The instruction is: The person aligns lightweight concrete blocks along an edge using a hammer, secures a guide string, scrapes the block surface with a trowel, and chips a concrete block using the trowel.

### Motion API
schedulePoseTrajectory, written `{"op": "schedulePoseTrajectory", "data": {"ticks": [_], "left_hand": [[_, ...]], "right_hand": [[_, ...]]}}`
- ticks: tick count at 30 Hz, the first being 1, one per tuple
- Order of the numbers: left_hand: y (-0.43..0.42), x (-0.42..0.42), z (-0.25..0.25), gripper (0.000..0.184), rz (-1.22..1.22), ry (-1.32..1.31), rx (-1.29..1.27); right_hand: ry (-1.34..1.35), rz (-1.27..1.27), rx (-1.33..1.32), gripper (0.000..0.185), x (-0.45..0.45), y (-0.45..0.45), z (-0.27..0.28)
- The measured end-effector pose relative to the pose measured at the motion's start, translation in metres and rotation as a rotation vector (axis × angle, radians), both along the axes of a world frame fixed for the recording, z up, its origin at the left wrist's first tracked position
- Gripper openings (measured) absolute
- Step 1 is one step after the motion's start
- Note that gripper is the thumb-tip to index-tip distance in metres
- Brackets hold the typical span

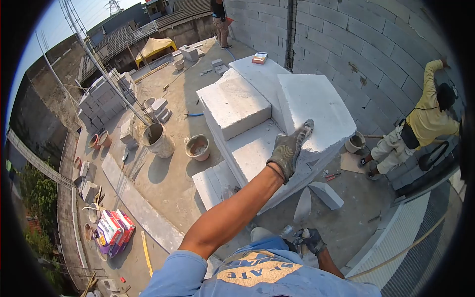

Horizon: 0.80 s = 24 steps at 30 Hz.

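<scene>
My left hand (291,151), in a dusty grey-green glove, reaches across the stacked blocks. Its fingers stretch out along the near left edge of a tilted white lightweight concrete block (316,106), touching it. Left of that lies another thick white block (235,103) on top of the stack. Low by my body, my right hand (312,241) wears a dark glove, and its fingers curl around something I cannot make out. On the floor just beyond it are two cut block pieces, a wedge (326,194) and a narrow piece (303,205).
A small box (260,58) sits on the stack. Buckets (158,140) and a mortar tub (197,147) stand to the left, with cement bags (115,230) farther down. A co-worker (428,114) works at the block wall (366,49); another person (220,22) stands behind.
</scene>
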State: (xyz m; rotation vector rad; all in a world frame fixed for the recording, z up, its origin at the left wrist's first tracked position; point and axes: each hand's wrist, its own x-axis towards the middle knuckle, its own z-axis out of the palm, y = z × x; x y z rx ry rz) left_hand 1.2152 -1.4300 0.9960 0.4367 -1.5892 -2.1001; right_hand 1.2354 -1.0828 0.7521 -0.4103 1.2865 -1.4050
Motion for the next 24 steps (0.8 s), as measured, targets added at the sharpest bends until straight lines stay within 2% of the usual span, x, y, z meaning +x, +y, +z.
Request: {"op": "schedulePoseTrajectory", "data": {"ticks": [2, 4, 5, 6, 8, 9, 10, 11, 12, 14, 15, 16, 17, 19, 20, 22, 23, 24], "left_hand": [[-0.009, 0.003, 0.032, 0.099, 0.001, -0.243, 0.223], [-0.033, 0.012, 0.026, 0.085, -0.098, -0.499, -0.396], [-0.049, 0.029, 0.021, 0.076, -0.217, -0.413, -0.335], [-0.065, 0.048, 0.024, 0.073, -0.120, -0.305, -0.397], [-0.126, 0.067, 0.031, 0.067, 0.502, -0.195, -0.634], [-0.169, 0.066, 0.035, 0.064, 0.784, -0.299, -0.759], [-0.211, 0.065, 0.035, 0.087, 0.965, -0.390, -0.837], [-0.257, 0.060, 0.023, 0.108, 1.029, -0.599, -0.918], [-0.293, 0.055, 0.010, 0.122, 0.950, -0.771, -0.873], [-0.332, 0.048, -0.020, 0.129, 0.697, -0.751, -0.614], [-0.343, 0.043, -0.046, 0.114, 0.568, -0.387, -0.387], [-0.353, 0.037, -0.072, 0.101, 0.406, 0.025, -0.017], [-0.363, 0.032, -0.096, 0.089, 0.238, 0.285, 0.302], [-0.338, 0.049, -0.097, 0.060, 0.283, 0.285, 0.427], [-0.353, 0.048, -0.127, 0.061, 0.429, 0.171, 0.215], [-0.295, 0.080, -0.085, 0.070, 0.628, -0.181, -0.048], [-0.264, 0.097, -0.062, 0.075, 0.712, -0.374, -0.153], [-0.243, 0.108, -0.060, 0.080, 0.794, -0.432, -0.115]], "right_hand": [[-0.123, -0.148, 0.045, 0.028, 0.019, 0.007, -0.007], [-0.087, -0.145, 0.087, 0.030, 0.029, 0.021, -0.011], [-0.021, -0.183, 0.132, 0.030, 0.035, 0.028, -0.008], [0.042, -0.226, 0.165, 0.031, 0.039, 0.030, -0.003], [0.085, -0.229, 0.135, 0.030, 0.039, 0.040, 0.004], [0.054, -0.271, 0.156, 0.030, 0.039, 0.045, 0.003], [0.027, -0.311, 0.183, 0.029, 0.039, 0.052, 0.003], [0.035, -0.298, 0.170, 0.028, 0.034, 0.057, 0.000], [0.049, -0.287, 0.172, 0.028, 0.029, 0.061, -0.005], [0.049, -0.283, 0.246, 0.029, 0.018, 0.069, -0.020], [0.030, -0.276, 0.227, 0.030, 0.012, 0.073, -0.036], [0.036, -0.267, 0.225, 0.030, 0.007, 0.071, -0.040], [0.089, -0.265, 0.283, 0.029, 0.007, 0.070, -0.043], [0.253, -0.222, 0.399, 0.028, 0.013, 0.079, -0.062], [0.248, -0.202, 0.410, 0.028, 0.011, 0.082, -0.079], [0.567, 0.064, 0.860, 0.027, 0.005, 0.097, -0.114], [0.631, 0.151, 0.965, 0.027, 0.001, 0.095, -0.124], [0.661, 0.208, 1.010, 0.027, -0.007, 0.092, -0.126]]}}
